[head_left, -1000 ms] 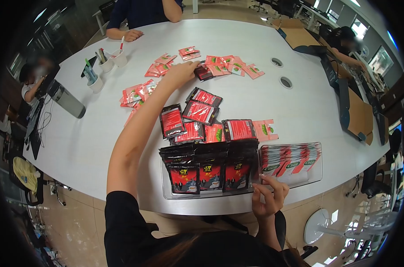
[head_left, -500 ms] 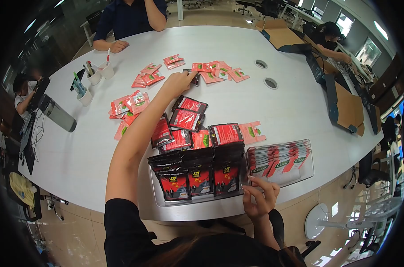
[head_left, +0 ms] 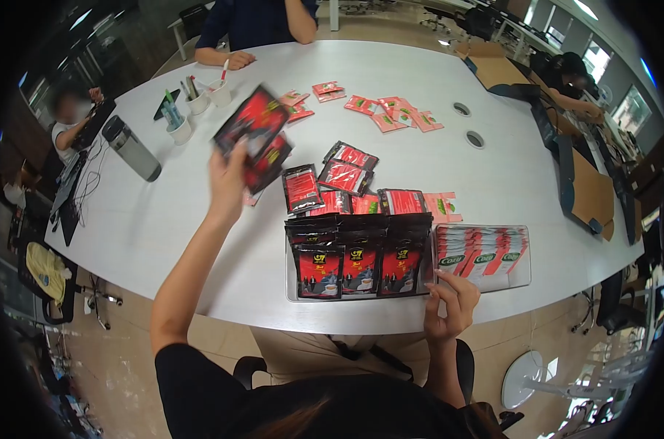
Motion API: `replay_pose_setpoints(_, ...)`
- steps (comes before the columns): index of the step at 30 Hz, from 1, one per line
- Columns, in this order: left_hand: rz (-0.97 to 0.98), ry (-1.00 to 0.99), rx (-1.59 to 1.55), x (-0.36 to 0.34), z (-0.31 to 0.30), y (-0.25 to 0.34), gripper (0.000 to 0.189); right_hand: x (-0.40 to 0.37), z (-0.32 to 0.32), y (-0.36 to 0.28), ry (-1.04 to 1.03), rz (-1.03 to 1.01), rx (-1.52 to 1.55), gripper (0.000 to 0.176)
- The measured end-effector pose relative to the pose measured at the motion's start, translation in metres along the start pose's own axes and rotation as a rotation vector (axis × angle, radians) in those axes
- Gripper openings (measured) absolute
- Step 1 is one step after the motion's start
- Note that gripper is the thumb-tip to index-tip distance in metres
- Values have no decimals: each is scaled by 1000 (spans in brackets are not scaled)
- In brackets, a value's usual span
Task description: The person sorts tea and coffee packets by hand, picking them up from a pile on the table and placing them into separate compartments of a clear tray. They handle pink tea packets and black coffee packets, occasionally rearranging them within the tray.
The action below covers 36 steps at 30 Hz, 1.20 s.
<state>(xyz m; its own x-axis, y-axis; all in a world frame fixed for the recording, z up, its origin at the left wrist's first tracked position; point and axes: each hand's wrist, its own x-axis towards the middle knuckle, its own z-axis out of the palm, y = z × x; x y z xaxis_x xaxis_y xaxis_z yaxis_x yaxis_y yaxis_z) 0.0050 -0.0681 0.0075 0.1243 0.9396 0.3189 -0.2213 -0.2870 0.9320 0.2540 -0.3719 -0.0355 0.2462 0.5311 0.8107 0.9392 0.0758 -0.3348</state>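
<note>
Black-and-red coffee packets (head_left: 255,124) are raised in my left hand (head_left: 228,179), blurred by motion, left of the loose pile. My right hand (head_left: 453,301) has its fingers curled at the front edge of a clear tray (head_left: 518,280); whether they pinch the rim is unclear. Upright black-and-red packets (head_left: 360,269) fill the left part of the clear container. White-and-red Cozy sachets (head_left: 484,252) stand in its right part. Behind them lie loose coffee packets (head_left: 345,175), several pink sachets (head_left: 443,207) among them. More pink sachets (head_left: 394,113) are scattered farther back.
A grey bottle (head_left: 133,150) and pen cups (head_left: 178,128) stand at the left of the white table (head_left: 237,285). Across it, a person's forearm (head_left: 300,20) is propped up. Opened cardboard boxes (head_left: 588,190) lie along the right edge.
My left hand has come back from the far sachets and now holds up coffee packets. The view has shifted, and my right hand stays near the tray edge.
</note>
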Motion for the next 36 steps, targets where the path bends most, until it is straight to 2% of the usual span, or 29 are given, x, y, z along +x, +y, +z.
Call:
replay_pose_setpoints(2,-94,216,-180,-41,-5,32,32,4,0,-9,12,-22,80,17)
replay_pose_setpoints(4,-180,258,-171,-76,-52,18,38,8,-2,-23,-1,-41,130,29)
replay_pose_setpoints(5,-146,239,-168,-102,-50,25,40,14,-3,-33,-32,-67,196,32)
replay_pose_setpoints(7,24,464,-48,-148,-53,7,52,25,7,-54,-18,-133,404,39)
replay_pose_setpoints(9,491,336,-59,-181,-52,-19,50,35,20,-72,-120,-112,643,57)
replay_pose_setpoints(10,618,258,-19,-190,-43,-26,51,45,21,-82,-132,-75,819,68)
replay_pose_setpoints(12,693,105,109,-203,-14,-30,52,49,24,-90,-170,-27,921,83)
replay_pose_setpoints(14,667,-63,135,-209,6,-30,53,53,27,-99,-302,53,1205,87)
replay_pose_setpoints(15,664,-139,141,-212,15,-28,54,51,26,-100,-386,155,1246,74)
replay_pose_setpoints(18,649,-245,130,-217,18,-25,57,47,21,-91,-397,278,1185,48)
replay_pose_setpoints(19,632,-247,129,-217,16,-25,58,47,19,-94,-341,355,1231,36)
replay_pose_setpoints(24,489,-141,100,-215,-6,-49,61,43,22,-93,-122,379,1223,31)
replay_pose_setpoints(26,620,-98,164,-213,-2,-37,50,45,22,-92,-28,395,1271,30)
replay_pose_setpoints(27,684,-71,197,-212,0,-29,45,45,22,-90,76,418,1135,26)
replay_pose_setpoints(28,707,44,240,-209,4,-21,41,45,22,-87,162,474,1101,26)
replay_pose_setpoints(30,632,330,160,-200,16,-12,37,51,11,-77,269,492,1033,27)
replay_pose_setpoints(32,382,603,132,-196,9,-22,35,51,3,-56,251,555,870,34)
replay_pose_setpoints(33,276,648,-4,-193,2,-27,34,55,3,-56,380,643,943,35)
replay_pose_setpoints(34,179,691,-150,-190,-2,-29,33,60,-4,-56,374,708,928,35)
replay_pose_setpoints(36,200,688,-167,-185,-2,-24,36,60,-6,-49,412,747,968,40)
